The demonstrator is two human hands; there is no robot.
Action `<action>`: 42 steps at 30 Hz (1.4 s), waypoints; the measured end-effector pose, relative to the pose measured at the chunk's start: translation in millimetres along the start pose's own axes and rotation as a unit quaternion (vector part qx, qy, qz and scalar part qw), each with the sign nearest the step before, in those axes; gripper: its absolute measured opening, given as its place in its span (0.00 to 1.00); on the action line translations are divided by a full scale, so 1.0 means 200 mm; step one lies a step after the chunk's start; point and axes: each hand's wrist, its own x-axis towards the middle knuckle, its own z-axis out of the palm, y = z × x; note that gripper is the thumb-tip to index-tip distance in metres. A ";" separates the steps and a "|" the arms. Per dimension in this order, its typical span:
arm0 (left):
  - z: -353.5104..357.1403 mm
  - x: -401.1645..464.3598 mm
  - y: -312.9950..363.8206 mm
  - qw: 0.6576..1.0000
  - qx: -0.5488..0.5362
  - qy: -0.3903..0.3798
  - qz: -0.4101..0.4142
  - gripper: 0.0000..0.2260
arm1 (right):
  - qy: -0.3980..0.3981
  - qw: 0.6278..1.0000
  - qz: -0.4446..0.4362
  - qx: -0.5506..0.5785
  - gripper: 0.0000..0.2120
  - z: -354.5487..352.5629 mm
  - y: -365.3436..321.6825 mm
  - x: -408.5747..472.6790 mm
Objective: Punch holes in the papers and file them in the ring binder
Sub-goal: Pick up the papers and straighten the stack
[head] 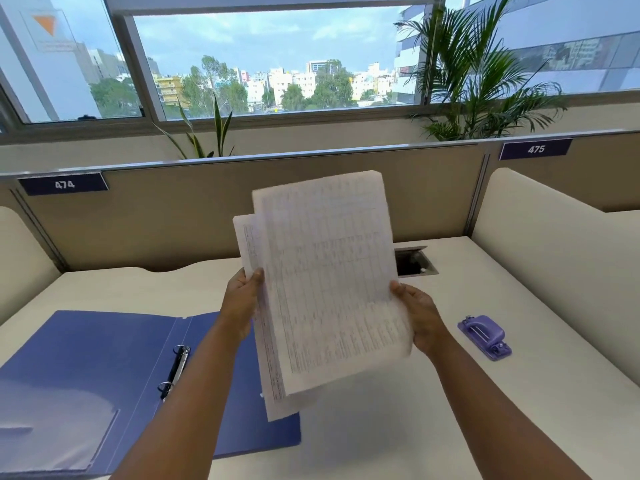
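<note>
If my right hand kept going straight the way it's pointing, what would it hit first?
Likely nothing new: the right hand already grips the edge of the papers. Straight beyond, up and left, comes the beige partition, though depth is unclear.

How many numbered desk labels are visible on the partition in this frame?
2. The dark blue label reading 474 sits at the partition's upper left, above the open blue ring binder; the dark blue label reading 475 sits at upper right. Others may lie outside view.
</note>
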 end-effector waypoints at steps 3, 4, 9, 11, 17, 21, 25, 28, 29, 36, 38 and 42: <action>0.00 -0.01 0.03 1.000 -0.007 -0.021 -0.003 0.09 | -0.045 0.998 0.015 0.041 0.09 0.02 0.02 -0.02; 0.00 -0.01 0.03 0.999 -0.016 -0.030 -0.004 0.09 | -0.060 0.997 0.019 0.051 0.08 0.03 0.03 -0.02; -0.02 -0.02 0.06 0.994 -0.069 -0.075 -0.025 0.09 | -0.088 0.994 0.063 0.033 0.17 0.03 0.07 -0.03; -0.01 -0.03 0.07 0.994 -0.065 -0.088 -0.029 0.10 | -0.105 0.991 0.074 0.031 0.17 0.03 0.10 -0.03; -0.01 -0.03 0.10 0.994 -0.067 -0.084 -0.027 0.08 | -0.078 0.995 0.062 -0.007 0.11 0.04 0.11 -0.04; 0.01 -0.03 0.10 0.993 -0.088 -0.070 -0.028 0.10 | -0.021 0.998 0.036 -0.047 0.10 0.04 0.12 -0.03; 0.03 -0.03 0.10 0.991 -0.106 -0.081 -0.004 0.20 | -0.001 0.998 0.001 -0.067 0.07 0.04 0.10 -0.04; 0.04 -0.03 0.08 0.992 -0.113 -0.036 0.029 0.09 | -0.002 0.996 -0.023 -0.090 0.04 0.06 0.08 -0.04; 0.04 -0.03 0.08 0.993 -0.109 -0.023 0.036 0.08 | -0.002 0.995 -0.035 -0.093 0.03 0.06 0.07 -0.04; 0.05 -0.03 0.04 0.993 -0.076 -0.038 0.084 0.07 | -0.039 0.996 -0.047 -0.072 0.07 0.08 -0.02 -0.03; 0.06 -0.03 0.01 0.993 -0.064 -0.032 0.092 0.06 | -0.005 0.992 -0.082 -0.092 0.05 0.10 -0.01 -0.03; 0.11 -0.05 -0.07 0.993 -0.051 -0.059 0.093 0.11 | 0.120 0.969 -0.155 -0.148 0.02 0.12 0.10 -0.05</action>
